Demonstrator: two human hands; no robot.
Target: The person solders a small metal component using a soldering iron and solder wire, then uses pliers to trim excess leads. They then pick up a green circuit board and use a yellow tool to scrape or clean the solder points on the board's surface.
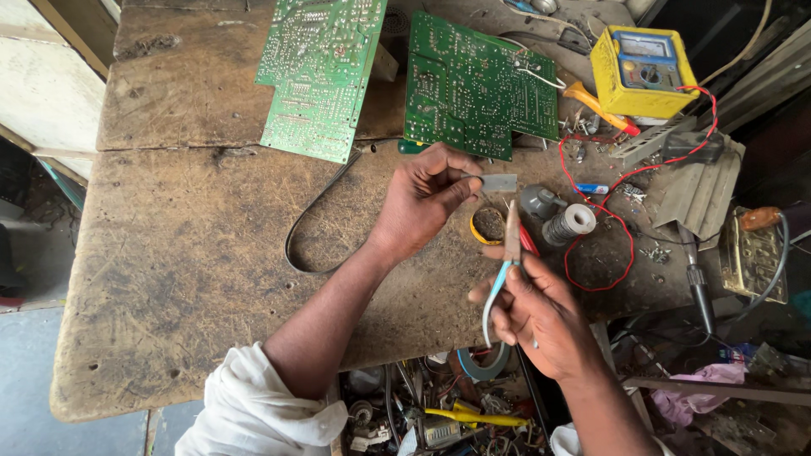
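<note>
**A:** The left hand (420, 201) pinched a small grey metal strip (498, 182) between thumb and fingertips, out over the middle of the worn wooden workbench (186, 245), just near of the dark green circuit board (477, 84). The strip looked thin, light and stiff, with edges that could bite, so holding it by one end seemed wise.

**B:** And the right hand (541, 317) was closed round the pale blue handles of slim pliers (509, 245), nose pointing up toward that strip, apparently just short of it. Those handles looked smooth, possibly slippery.

**A:** Any containers? The nearest thing was the open space below the bench's near edge, crammed with a tape roll (483, 363), a yellow tool and loose parts.

**B:** On the right stood a spool of solder wire (570, 224), with the red lead (604, 245) looping round it, and the yellow multimeter (642, 72) stood far right. A lighter green board (317, 72) lay far left.
</note>
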